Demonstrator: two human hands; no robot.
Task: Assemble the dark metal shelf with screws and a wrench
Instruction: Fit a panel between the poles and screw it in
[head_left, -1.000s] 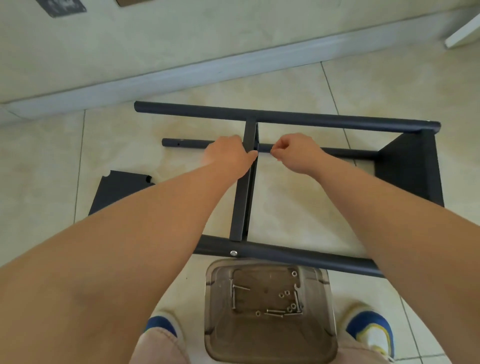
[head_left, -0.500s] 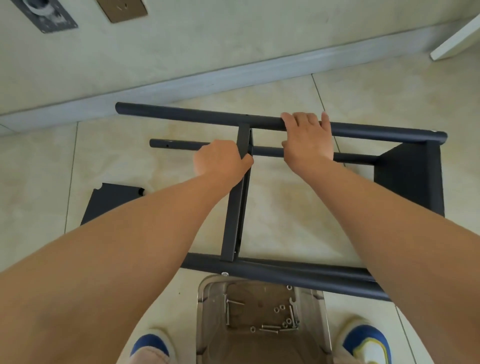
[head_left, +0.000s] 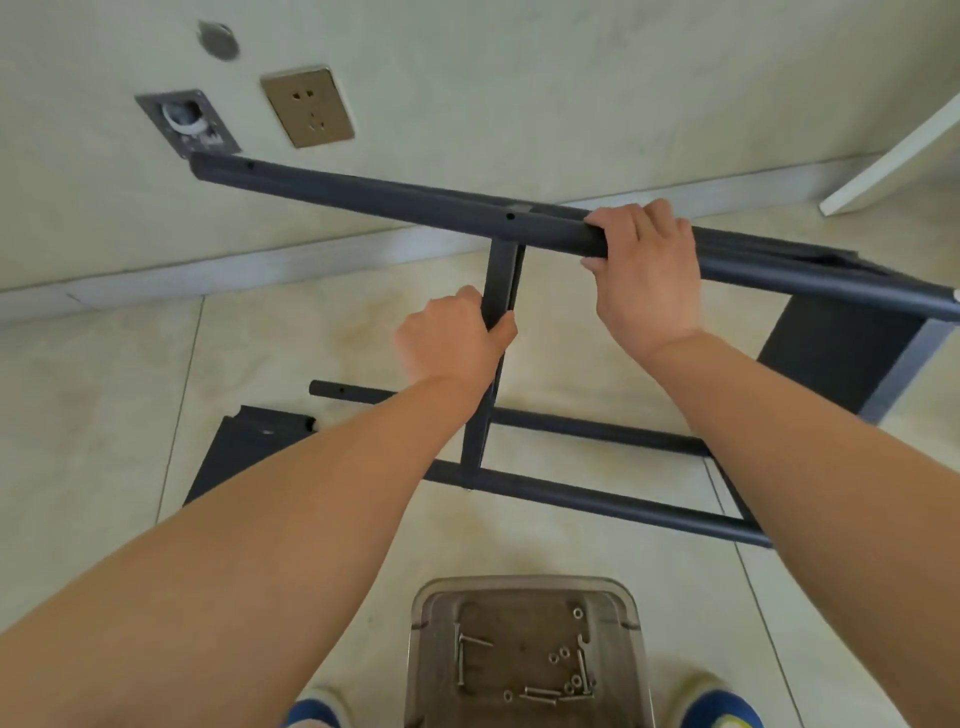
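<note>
Right hand (head_left: 644, 275) grip: fingers wrapped over the top tube (head_left: 395, 200) of the dark shelf frame, thumb underneath, clenched on it just right of the cross brace joint. Left hand (head_left: 452, 338) grip: curled round the vertical cross brace (head_left: 501, 275), thumb on the brace's right face, below and left of the right-hand grip.

Frame is tilted up: top tube raised in front of the wall, running from upper left down to the right, past the right grip to the side panel (head_left: 831, 358). Bottom tube (head_left: 597, 501) sits on the tiled floor, below both grips, with the brace meeting it under the left forearm. A thinner rod (head_left: 597, 428) runs between brace and side panel, just above the bottom tube; its left end sticks out left of the left forearm.

Loose dark panel (head_left: 244, 452) flat on the floor, left of and below the left grip, partly hidden by the forearm.

Clear plastic tub (head_left: 524, 592) near the feet, well below both grips, holding loose screws (head_left: 540, 691) and nuts. No way to tell if a wrench is in there.

Wall socket (head_left: 307, 106) up left of the top tube.
</note>
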